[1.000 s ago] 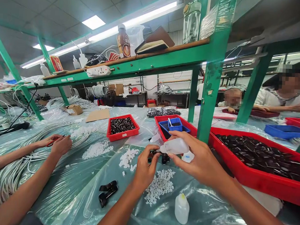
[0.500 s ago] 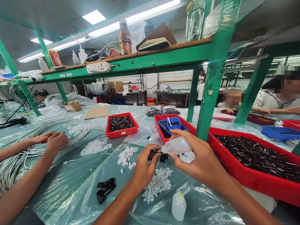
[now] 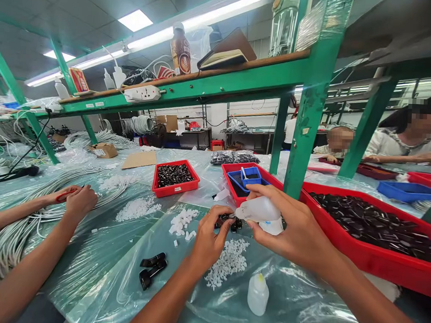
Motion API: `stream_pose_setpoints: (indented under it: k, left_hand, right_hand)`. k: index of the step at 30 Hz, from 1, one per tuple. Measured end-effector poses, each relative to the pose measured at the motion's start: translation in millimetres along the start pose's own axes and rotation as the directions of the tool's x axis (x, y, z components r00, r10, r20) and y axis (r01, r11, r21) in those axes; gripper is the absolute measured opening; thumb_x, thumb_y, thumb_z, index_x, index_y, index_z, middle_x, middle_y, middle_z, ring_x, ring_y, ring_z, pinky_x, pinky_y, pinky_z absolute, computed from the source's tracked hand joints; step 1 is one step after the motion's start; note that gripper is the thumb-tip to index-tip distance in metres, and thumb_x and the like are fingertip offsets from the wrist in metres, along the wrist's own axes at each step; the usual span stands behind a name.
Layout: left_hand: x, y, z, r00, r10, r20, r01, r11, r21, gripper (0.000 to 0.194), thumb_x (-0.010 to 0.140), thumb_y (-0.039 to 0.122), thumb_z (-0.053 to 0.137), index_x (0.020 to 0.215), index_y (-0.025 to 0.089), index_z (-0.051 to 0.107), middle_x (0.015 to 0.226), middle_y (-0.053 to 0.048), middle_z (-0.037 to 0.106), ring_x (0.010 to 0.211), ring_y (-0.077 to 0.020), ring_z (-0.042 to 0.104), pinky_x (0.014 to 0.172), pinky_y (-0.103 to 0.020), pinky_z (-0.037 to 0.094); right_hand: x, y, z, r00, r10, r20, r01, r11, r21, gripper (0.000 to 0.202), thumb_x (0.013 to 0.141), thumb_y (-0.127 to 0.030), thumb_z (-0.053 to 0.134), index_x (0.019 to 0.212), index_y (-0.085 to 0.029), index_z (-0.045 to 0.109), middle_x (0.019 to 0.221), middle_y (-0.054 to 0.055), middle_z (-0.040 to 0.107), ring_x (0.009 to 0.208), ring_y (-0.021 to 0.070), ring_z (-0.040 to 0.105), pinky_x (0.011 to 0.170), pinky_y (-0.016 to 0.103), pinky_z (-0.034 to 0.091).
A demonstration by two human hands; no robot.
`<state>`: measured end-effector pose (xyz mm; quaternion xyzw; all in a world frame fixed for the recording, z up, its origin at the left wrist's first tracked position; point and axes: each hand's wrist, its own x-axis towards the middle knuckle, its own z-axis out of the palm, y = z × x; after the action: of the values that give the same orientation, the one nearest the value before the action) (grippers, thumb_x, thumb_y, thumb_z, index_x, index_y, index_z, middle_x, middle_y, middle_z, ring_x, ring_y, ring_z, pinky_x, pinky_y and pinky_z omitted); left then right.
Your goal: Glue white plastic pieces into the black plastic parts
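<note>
Since half a second ago, the right hand [image 3: 287,224], the left hand [image 3: 210,237] and the cloudy bottle [image 3: 259,209] have moved a tiny bit to the right. Right thumb and fingers wrap the bottle, which is tipped over with its tip pointing at the left fingers. Those are pinched nearly closed on a small dark piece [image 3: 223,219], mostly hidden, above the tabletop [image 3: 117,281]. White bits [image 3: 228,262] lie below, and another bottle [image 3: 258,294] stands nearby.

Green shelf frame [image 3: 240,79]; tiled grey ceiling [image 3: 92,6] (square panel light [image 3: 135,20] glowing).
</note>
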<state>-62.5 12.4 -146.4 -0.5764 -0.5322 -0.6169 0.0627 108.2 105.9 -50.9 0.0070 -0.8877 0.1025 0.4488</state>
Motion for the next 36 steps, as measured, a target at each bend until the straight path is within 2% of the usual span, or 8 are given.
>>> stream_pose_setpoints:
  k: [5,11,15,19,26,36]
  left_hand:
    - [0.3,1.8,-0.7,0.998,0.050,0.036,-0.051,0.999,0.015,0.014,0.098,0.016,0.056,0.107,0.022,0.064,0.101,-0.005,0.071,0.093,-0.0167,0.065,0.076,-0.024,0.054]
    - [-1.1,0.9,-0.7,0.998,0.051,0.033,-0.052,0.998,0.020,0.014,0.099,0.018,0.056,0.109,0.022,0.064,0.103,-0.004,0.071,0.095,-0.0163,0.064,0.078,-0.024,0.053]
    - [-0.3,2.3,-1.1,0.998,0.052,0.036,-0.053,0.998,0.042,0.012,0.099,0.018,0.057,0.107,0.022,0.064,0.101,-0.003,0.071,0.091,-0.0157,0.064,0.078,-0.024,0.052]
    - [0.8,3.0,-1.9,0.998,0.060,0.029,-0.062,0.997,0.052,0.012,0.099,0.019,0.057,0.108,0.021,0.064,0.100,-0.004,0.071,0.089,-0.0158,0.064,0.077,-0.025,0.052]
    - [0.9,3.1,-1.9,0.992,0.123,0.022,-0.124,0.991,0.044,0.014,0.099,0.017,0.056,0.109,0.022,0.064,0.100,-0.004,0.071,0.092,-0.0161,0.063,0.075,-0.024,0.051]
    - [1.1,1.7,-1.5,0.991,0.135,0.022,-0.136,0.989,0.058,0.014,0.099,0.017,0.058,0.110,0.022,0.064,0.101,-0.003,0.071,0.091,-0.0158,0.063,0.075,-0.023,0.051]
  right_hand:
    - [-1.0,-0.3,-1.0,0.999,-0.034,-0.005,0.034,0.999,0.000,0.054,0.087,-0.017,0.061,0.140,-0.025,0.049,0.113,0.005,0.069,0.099,0.0209,0.070,0.088,0.032,0.059]
    - [0.0,-1.0,-0.5,0.998,-0.056,-0.006,0.056,0.998,-0.020,0.055,0.088,-0.017,0.061,0.141,-0.025,0.048,0.113,0.005,0.068,0.101,0.0205,0.067,0.089,0.032,0.058]
    - [0.9,-2.1,-0.6,0.998,-0.064,-0.003,0.064,0.998,0.004,0.054,0.088,-0.015,0.061,0.139,-0.026,0.049,0.109,0.005,0.067,0.097,0.0193,0.066,0.084,0.030,0.057]
    - [0.6,-3.4,-2.2,0.997,-0.071,0.004,0.071,0.997,0.006,0.053,0.088,-0.013,0.061,0.139,-0.025,0.050,0.109,0.005,0.066,0.097,0.0187,0.065,0.085,0.030,0.056]
    - [1.9,-4.0,-3.5,0.997,-0.073,0.000,0.073,0.997,0.008,0.057,0.087,-0.013,0.061,0.142,-0.023,0.049,0.106,0.005,0.066,0.093,0.0184,0.064,0.080,0.030,0.056]
    - [1.4,-3.8,-3.2,0.996,-0.087,-0.011,0.086,0.996,-0.016,0.057,0.087,-0.013,0.062,0.142,-0.021,0.049,0.108,0.004,0.066,0.097,0.0168,0.064,0.085,0.027,0.054]
